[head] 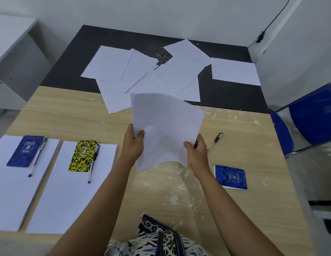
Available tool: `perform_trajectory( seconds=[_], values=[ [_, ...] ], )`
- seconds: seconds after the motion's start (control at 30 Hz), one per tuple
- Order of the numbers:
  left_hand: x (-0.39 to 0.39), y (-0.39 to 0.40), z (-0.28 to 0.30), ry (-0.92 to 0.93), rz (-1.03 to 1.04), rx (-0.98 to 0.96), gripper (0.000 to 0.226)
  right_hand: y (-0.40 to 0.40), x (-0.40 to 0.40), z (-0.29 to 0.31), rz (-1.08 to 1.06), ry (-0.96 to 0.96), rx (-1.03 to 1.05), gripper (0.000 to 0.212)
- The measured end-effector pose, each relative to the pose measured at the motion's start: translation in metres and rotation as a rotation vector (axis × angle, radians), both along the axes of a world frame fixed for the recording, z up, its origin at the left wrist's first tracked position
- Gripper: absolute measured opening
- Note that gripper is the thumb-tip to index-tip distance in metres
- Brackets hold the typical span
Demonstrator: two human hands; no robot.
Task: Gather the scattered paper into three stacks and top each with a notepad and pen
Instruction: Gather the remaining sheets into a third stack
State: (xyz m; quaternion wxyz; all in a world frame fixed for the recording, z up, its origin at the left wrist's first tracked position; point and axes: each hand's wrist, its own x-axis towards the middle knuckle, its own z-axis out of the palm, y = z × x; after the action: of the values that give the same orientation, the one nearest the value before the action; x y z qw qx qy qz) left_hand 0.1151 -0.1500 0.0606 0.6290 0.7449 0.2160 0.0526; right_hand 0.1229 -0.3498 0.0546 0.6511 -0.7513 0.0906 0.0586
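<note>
My left hand (133, 143) and my right hand (197, 151) both grip a bundle of white sheets (166, 126), held up above the table's middle. Several loose sheets (151, 71) lie scattered at the far side. At the left lie two paper stacks: one (13, 191) carries a blue notepad (25, 151) and a pen (37, 157), the other (68, 200) a yellow-black notepad (83, 156) and a pen (93, 161). A second blue notepad (230, 177) and a loose pen (215, 142) lie on the table to the right of my hands.
The wooden table (253, 182) has white paint flecks; its far part is dark (68, 58). A blue chair (312, 117) stands at the right. White walls close the back, and a grey cabinet (13, 52) stands at the left.
</note>
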Motion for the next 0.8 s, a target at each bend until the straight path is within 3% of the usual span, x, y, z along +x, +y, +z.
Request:
perform_trajectory(
  seconds=[0.1, 0.27, 0.47, 0.67, 0.8],
  values=[
    [0.017, 0.009, -0.005, 0.023, 0.030, -0.018, 0.030, 0.003, 0.014, -0.009, 0.049, 0.060, -0.040, 0.028],
    [0.048, 0.024, -0.022, 0.114, 0.077, -0.021, 0.021, 0.009, 0.039, -0.034, 0.094, 0.172, -0.093, 0.020],
    [0.090, 0.039, -0.042, 0.231, 0.031, -0.042, 0.037, 0.030, 0.080, -0.057, 0.088, 0.201, -0.178, 0.024],
    [0.150, 0.073, -0.076, 0.219, -0.119, 0.313, 0.051, 0.054, 0.141, -0.072, 0.062, 0.164, -0.218, 0.025],
    [0.201, 0.098, -0.092, 0.166, -0.085, 0.589, 0.049, 0.074, 0.184, -0.079, 0.014, 0.143, -0.215, 0.016]
  ],
)
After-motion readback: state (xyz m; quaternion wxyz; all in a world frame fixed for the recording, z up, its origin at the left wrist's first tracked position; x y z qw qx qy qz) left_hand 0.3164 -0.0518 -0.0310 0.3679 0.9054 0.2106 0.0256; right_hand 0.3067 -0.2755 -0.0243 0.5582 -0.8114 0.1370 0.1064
